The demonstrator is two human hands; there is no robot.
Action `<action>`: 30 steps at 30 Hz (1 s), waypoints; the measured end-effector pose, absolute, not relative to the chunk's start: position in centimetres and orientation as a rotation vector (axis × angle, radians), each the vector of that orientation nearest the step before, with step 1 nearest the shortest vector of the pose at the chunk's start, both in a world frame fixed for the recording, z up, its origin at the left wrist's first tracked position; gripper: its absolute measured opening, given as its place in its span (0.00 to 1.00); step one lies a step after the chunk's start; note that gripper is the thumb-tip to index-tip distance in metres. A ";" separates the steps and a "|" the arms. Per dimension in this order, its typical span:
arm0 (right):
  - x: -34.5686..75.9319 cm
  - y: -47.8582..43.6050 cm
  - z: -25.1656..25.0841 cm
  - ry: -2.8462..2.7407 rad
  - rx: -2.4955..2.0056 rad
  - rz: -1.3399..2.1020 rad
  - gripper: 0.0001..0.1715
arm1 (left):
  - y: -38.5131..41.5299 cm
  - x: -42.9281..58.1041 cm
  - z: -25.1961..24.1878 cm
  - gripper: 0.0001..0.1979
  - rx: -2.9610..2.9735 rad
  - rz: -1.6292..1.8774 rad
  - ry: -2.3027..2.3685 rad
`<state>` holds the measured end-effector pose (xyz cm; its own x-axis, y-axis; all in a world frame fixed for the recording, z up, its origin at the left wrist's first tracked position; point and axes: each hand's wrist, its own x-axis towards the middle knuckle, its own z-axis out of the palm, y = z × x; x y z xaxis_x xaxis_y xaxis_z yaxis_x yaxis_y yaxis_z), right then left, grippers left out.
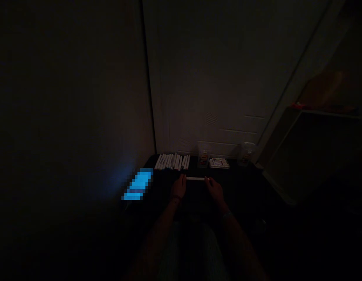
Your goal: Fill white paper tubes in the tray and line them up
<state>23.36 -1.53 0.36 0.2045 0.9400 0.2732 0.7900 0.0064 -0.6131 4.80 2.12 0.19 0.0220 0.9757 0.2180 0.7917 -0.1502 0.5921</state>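
A white marker [195,178] lies level between my two hands, over the dark tabletop. My left hand [179,187] pinches its left end. Its right end is gripped by the fingers of my right hand [214,189]. Just beyond my left hand, several white markers [172,161] with coloured ends lie side by side in a row. Behind my right hand sits a flat white pack [219,162] with printing on it. The scene is very dark, so fine details of the fingers do not show.
A clear plastic case [203,158] with a label stands left of the flat pack, and a second clear case [246,154] is at the back right. A glowing blue screen [138,185] lies at the left. A pale wall [210,86] rises behind; a box-like panel [315,156] stands at right.
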 end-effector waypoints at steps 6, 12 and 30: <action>23.3 -1.5 0.4 -1.599 -1.794 0.279 0.26 | 1.9 4.8 0.6 0.19 1.962 0.825 1.830; 23.4 -1.4 0.4 -1.622 -1.790 0.315 0.24 | 1.7 4.9 0.9 0.18 1.929 0.800 1.844; 23.2 -1.5 0.9 -1.588 -1.827 0.371 0.28 | 2.0 4.7 0.5 0.18 1.983 0.822 1.838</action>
